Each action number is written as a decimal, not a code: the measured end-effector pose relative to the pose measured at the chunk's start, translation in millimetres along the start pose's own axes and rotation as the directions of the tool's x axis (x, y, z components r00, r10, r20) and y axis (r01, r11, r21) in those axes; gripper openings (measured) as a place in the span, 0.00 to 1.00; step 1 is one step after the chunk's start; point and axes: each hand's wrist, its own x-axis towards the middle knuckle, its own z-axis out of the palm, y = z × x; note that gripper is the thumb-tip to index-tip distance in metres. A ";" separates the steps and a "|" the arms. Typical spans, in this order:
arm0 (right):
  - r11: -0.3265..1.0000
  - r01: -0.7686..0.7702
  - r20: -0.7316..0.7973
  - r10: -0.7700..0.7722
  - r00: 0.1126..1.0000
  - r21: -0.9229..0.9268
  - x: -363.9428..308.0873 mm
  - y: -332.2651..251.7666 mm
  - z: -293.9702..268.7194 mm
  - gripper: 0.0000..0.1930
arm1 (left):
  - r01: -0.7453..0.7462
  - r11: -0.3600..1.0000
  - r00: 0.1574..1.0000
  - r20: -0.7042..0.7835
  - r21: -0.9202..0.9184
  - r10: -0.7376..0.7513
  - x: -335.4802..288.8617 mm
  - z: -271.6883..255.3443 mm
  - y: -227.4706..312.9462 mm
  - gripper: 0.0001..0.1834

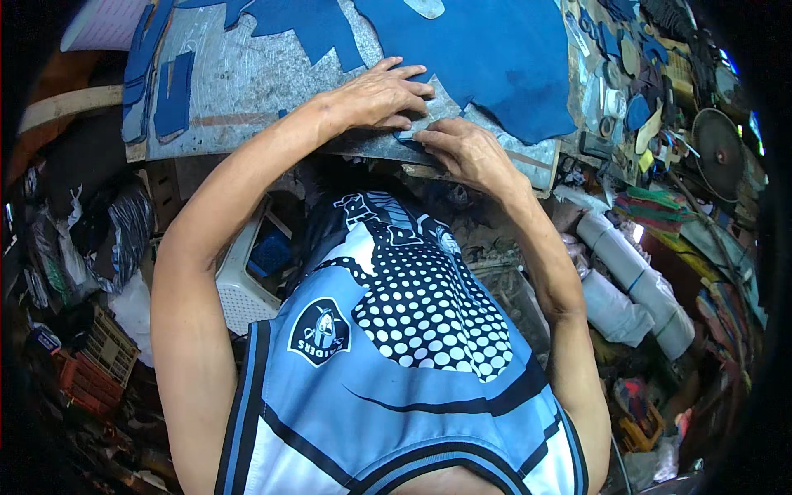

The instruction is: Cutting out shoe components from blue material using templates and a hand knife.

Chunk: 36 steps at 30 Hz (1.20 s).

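A large sheet of blue material [487,49], leather-like, lies over the metal-topped table [239,74] in front of me. My left hand [384,95] rests at the sheet's near edge, fingers spread and slightly bent. Close beside it, my right hand [469,153] has its fingers pinched together near the table's front edge. What they hold, if anything, is too small to make out. Between the hands shows a pale grey pointed patch [441,97]; I cannot tell whether it is a flat piece or bare tabletop.
Blue offcuts [301,25] with jagged edges lie at the far left, near a narrow blue strip [174,95]. Tools and small pieces crowd the right side by a tape roll [615,103]. A fan [718,155] stands beyond. Below are a white plastic chair [239,285] and wrapped rolls [635,276].
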 end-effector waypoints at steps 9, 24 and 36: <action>0.994 -0.050 0.013 0.052 0.999 -0.100 4.1 -2.6 4.7 0.19 | 0.078 0.997 0.997 0.006 0.012 -0.078 -7.0 6.8 9.2 0.22; 0.977 -0.195 -0.066 0.190 0.980 -0.084 -27.9 9.6 -2.0 0.17 | 0.202 0.979 0.979 -0.028 0.011 -0.201 -15.8 14.4 39.1 0.18; 0.951 -0.308 -0.089 0.309 0.947 0.034 -41.1 7.9 -8.2 0.12 | 0.176 0.984 0.984 0.012 0.010 -0.177 -12.9 10.4 30.6 0.18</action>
